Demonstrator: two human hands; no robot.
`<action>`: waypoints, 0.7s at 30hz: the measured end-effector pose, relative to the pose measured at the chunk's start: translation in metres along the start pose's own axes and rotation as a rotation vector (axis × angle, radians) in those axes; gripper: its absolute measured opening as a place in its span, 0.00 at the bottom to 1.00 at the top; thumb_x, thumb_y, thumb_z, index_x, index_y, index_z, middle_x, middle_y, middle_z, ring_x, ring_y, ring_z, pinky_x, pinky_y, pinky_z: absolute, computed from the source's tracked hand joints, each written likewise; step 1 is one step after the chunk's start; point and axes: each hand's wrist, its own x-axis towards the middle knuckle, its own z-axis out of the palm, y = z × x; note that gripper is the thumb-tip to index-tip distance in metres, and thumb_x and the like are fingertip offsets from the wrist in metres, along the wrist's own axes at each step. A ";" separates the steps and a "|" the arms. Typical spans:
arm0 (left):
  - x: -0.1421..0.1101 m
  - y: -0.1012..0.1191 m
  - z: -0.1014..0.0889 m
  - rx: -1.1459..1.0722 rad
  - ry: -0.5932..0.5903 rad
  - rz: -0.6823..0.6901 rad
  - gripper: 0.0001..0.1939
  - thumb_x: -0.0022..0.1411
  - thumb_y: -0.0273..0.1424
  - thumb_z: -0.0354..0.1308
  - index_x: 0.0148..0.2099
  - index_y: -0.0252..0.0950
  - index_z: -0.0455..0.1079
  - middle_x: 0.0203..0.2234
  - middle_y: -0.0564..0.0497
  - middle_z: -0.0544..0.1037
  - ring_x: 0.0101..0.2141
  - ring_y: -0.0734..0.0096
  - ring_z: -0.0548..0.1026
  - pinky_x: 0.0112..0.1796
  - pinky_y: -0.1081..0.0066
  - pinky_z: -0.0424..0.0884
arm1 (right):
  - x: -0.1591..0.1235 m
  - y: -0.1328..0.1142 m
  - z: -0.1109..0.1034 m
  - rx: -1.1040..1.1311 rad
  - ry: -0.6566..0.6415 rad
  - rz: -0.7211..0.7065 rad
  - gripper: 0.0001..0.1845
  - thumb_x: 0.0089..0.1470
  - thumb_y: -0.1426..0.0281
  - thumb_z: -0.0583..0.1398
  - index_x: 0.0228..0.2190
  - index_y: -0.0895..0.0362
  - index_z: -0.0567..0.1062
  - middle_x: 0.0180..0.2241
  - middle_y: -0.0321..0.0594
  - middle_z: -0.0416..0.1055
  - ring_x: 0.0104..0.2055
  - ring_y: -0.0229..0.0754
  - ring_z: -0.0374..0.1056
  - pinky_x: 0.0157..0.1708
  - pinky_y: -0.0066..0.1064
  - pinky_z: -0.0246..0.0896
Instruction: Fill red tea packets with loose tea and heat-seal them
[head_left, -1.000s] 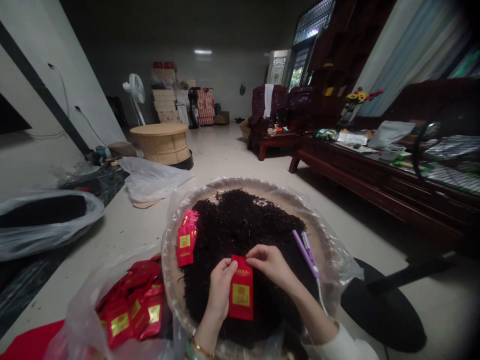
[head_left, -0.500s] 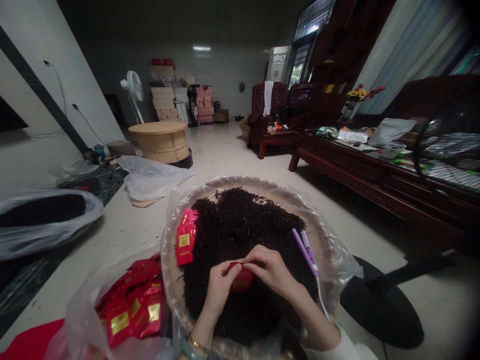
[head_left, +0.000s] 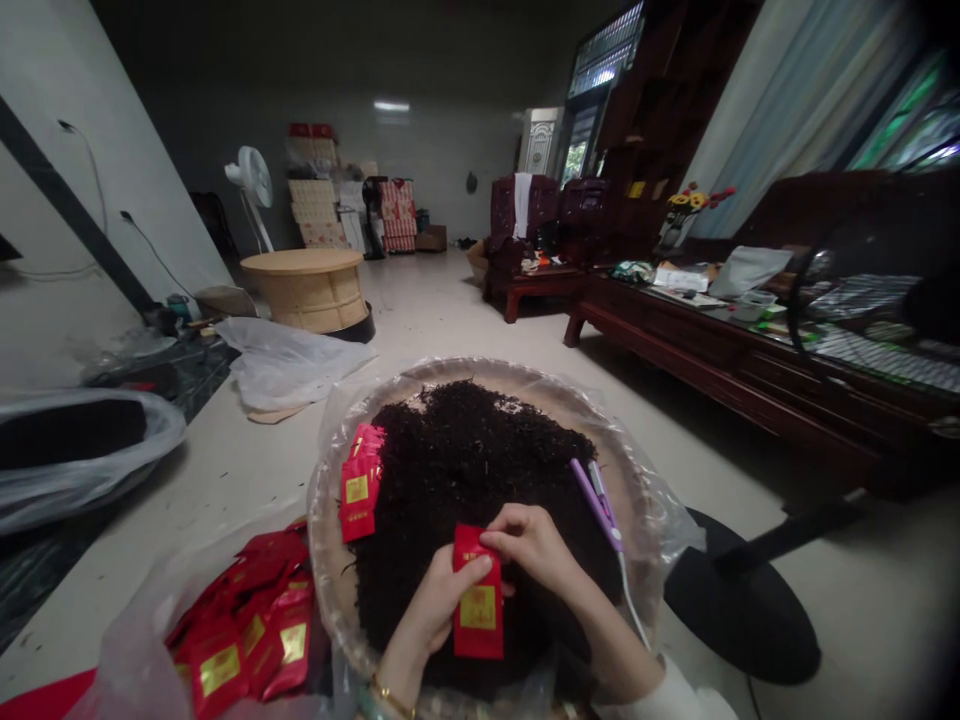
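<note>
Tipped and foreshortened half a second ago, the slim red rectangular packet with a gold panel (head_left: 478,608) now shows its full length, and the left hand's (head_left: 433,605) thumb has moved down onto its face.

Largest nearby is a long dark reddish-brown wooden table (head_left: 697,370), strewn with papers and bags, at the right. Next comes a wide round tan tray lined with clear plastic (head_left: 536,383), in front of the person. Beyond it to the left stands a round pale wooden drum-shaped stand (head_left: 304,290). A loose heap of dark, shredded leaf-like material (head_left: 465,440) fills most of the tray. Just outside its left rim, a cloudy clear plastic bag (head_left: 142,620) holds a jumble of red packets (head_left: 251,600).

Both hands are over the heap: the left is clamped on the packet, thumb in front, fingertips behind; the right hand (head_left: 534,545) pinches its upper right corner. On the tray's right lies a slender purple tong-like tool (head_left: 596,505) with a white cord; at its left, a small overlapping row of red packets (head_left: 360,490).
</note>
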 end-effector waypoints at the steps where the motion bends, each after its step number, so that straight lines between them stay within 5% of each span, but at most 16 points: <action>1: 0.001 -0.002 0.000 -0.008 0.004 -0.026 0.27 0.43 0.41 0.71 0.43 0.30 0.72 0.34 0.40 0.81 0.25 0.63 0.79 0.29 0.67 0.74 | 0.001 0.004 -0.003 -0.036 0.009 -0.020 0.14 0.52 0.61 0.60 0.23 0.57 0.77 0.24 0.38 0.74 0.25 0.40 0.70 0.26 0.29 0.65; 3: 0.003 -0.005 -0.001 -0.052 0.023 -0.056 0.26 0.45 0.40 0.70 0.43 0.30 0.72 0.38 0.37 0.80 0.25 0.63 0.80 0.28 0.67 0.74 | 0.004 0.018 -0.016 -0.191 0.125 -0.103 0.14 0.56 0.63 0.56 0.28 0.56 0.78 0.30 0.42 0.75 0.33 0.44 0.72 0.36 0.35 0.67; 5: 0.005 -0.006 -0.003 -0.108 0.025 -0.074 0.26 0.47 0.38 0.69 0.46 0.30 0.71 0.43 0.36 0.79 0.27 0.63 0.80 0.28 0.67 0.75 | 0.009 0.039 -0.040 -0.428 0.404 -0.148 0.14 0.55 0.64 0.56 0.39 0.57 0.76 0.42 0.49 0.73 0.48 0.52 0.67 0.50 0.45 0.61; 7: 0.007 -0.006 -0.005 -0.147 0.023 -0.079 0.25 0.49 0.37 0.69 0.47 0.30 0.70 0.46 0.35 0.77 0.28 0.64 0.80 0.28 0.67 0.76 | 0.014 0.064 -0.067 -0.648 0.621 0.035 0.21 0.55 0.66 0.55 0.48 0.62 0.70 0.50 0.58 0.67 0.55 0.58 0.61 0.54 0.50 0.55; 9: 0.007 -0.006 -0.006 -0.169 0.025 -0.078 0.24 0.49 0.36 0.69 0.46 0.31 0.71 0.48 0.35 0.76 0.27 0.65 0.80 0.28 0.67 0.76 | 0.017 0.089 -0.088 -0.782 0.603 0.303 0.28 0.54 0.67 0.56 0.54 0.65 0.63 0.53 0.63 0.62 0.55 0.62 0.61 0.51 0.52 0.57; 11: 0.007 -0.007 -0.005 -0.180 0.025 -0.080 0.24 0.47 0.35 0.69 0.46 0.31 0.71 0.49 0.35 0.76 0.27 0.65 0.80 0.27 0.67 0.76 | 0.018 0.107 -0.100 -0.786 0.575 0.385 0.30 0.52 0.69 0.57 0.56 0.65 0.60 0.50 0.63 0.66 0.50 0.63 0.65 0.46 0.52 0.60; 16: 0.006 -0.008 -0.005 -0.184 0.038 -0.089 0.26 0.41 0.31 0.72 0.45 0.31 0.72 0.49 0.36 0.76 0.27 0.64 0.80 0.26 0.67 0.76 | 0.019 0.121 -0.111 -0.725 0.540 0.417 0.32 0.47 0.72 0.58 0.54 0.67 0.62 0.46 0.60 0.70 0.48 0.60 0.68 0.45 0.47 0.62; 21: 0.006 -0.007 -0.007 -0.150 0.054 -0.083 0.28 0.38 0.32 0.74 0.44 0.31 0.72 0.47 0.35 0.77 0.28 0.62 0.81 0.26 0.69 0.76 | 0.012 0.089 -0.123 -0.576 0.505 0.336 0.31 0.50 0.63 0.57 0.54 0.64 0.66 0.49 0.54 0.71 0.49 0.56 0.69 0.46 0.42 0.64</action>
